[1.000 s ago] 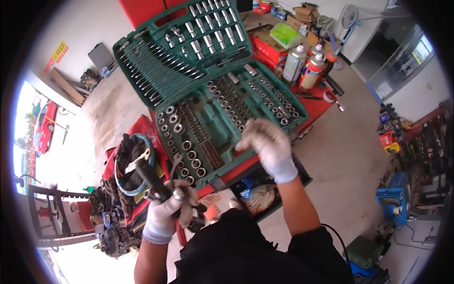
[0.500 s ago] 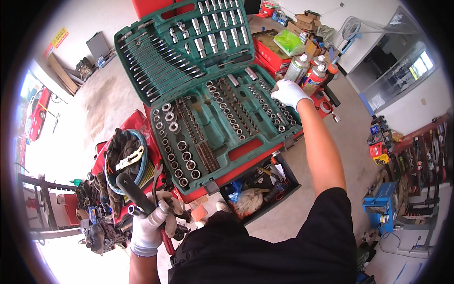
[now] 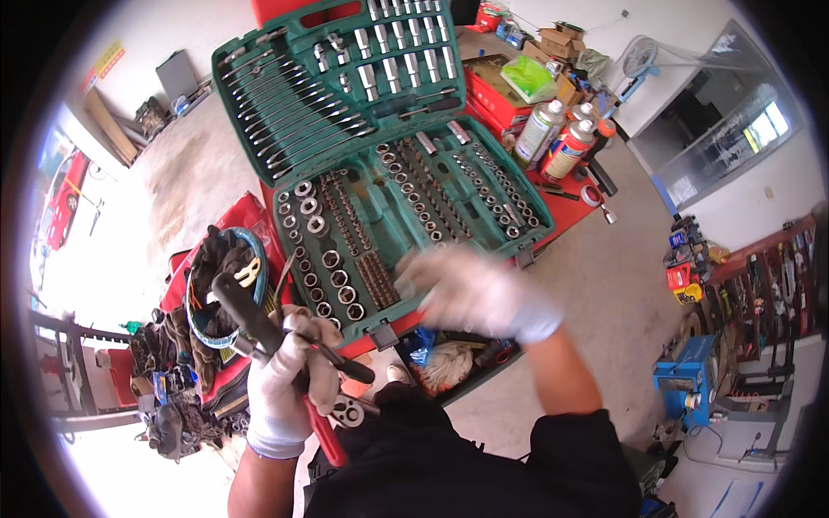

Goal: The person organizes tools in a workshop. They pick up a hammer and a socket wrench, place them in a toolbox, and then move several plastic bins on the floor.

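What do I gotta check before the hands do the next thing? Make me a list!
1. Left hand holding on: ok, it's closed around tools, one with a black handle, one with a red handle.
2. Right hand free: cannot tell, it's blurry.
3. Green tool case open: ok, lid up.
4. Drawer below shut: not ok, it's pulled out.
5. Spray cans upright: ok, they're standing beside the case.
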Demonstrator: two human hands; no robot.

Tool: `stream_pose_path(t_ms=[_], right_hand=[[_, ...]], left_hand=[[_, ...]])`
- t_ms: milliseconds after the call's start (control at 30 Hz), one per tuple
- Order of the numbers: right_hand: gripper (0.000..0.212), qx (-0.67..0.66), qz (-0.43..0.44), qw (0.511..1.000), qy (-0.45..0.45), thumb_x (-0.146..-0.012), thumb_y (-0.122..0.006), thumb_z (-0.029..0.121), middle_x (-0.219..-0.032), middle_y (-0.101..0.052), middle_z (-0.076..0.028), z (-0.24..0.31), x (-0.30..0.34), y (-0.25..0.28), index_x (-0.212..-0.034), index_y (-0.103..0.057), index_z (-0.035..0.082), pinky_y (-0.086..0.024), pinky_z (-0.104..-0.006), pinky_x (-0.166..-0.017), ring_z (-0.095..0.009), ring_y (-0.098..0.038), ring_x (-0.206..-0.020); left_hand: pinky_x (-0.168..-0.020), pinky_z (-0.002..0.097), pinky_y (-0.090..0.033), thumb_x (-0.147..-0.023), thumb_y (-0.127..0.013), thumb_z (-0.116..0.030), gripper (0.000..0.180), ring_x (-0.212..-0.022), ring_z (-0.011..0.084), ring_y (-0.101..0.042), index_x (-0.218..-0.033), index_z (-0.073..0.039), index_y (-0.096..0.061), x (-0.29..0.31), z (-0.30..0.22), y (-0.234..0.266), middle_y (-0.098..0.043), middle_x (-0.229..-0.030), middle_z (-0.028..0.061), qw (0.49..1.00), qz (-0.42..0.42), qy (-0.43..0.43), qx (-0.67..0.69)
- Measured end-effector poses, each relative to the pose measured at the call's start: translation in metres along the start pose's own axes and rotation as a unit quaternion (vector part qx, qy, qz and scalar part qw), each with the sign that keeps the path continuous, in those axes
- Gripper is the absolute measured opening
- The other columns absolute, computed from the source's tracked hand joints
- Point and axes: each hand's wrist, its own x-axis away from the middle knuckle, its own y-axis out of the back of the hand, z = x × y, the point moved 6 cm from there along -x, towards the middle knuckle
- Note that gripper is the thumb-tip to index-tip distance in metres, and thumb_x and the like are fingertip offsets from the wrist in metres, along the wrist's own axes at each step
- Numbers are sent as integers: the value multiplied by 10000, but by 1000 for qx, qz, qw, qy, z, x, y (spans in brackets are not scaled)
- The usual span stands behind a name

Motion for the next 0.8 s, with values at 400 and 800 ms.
stream_pose_path(t_ms=[400, 800], right_hand=[[267, -138, -469, 858, -157, -979, -643, 268, -711, -615, -8, -24, 73, 97, -1152, -619, 66, -396, -211, -428, -61, -526, -523], [528, 336, -312, 785, -417, -977, -525, 527, -914, -745, -168, -85, 58, 217, -1139, -663, 43, -535, -407, -637, -265, -699, -713]], left_hand=[[-443, 282, -447, -987, -556, -116, 288, -465, 142, -526, -1223, 38, -499, -16, 9, -21, -641, -914, 149, 971, -116, 27, -205], [-438, 297, -439, -964, -543, -101, 317, -453, 151, -507, -1232, 60, -495, 15, 1, -3, -619, -822, 123, 965, -164, 42, -200]])
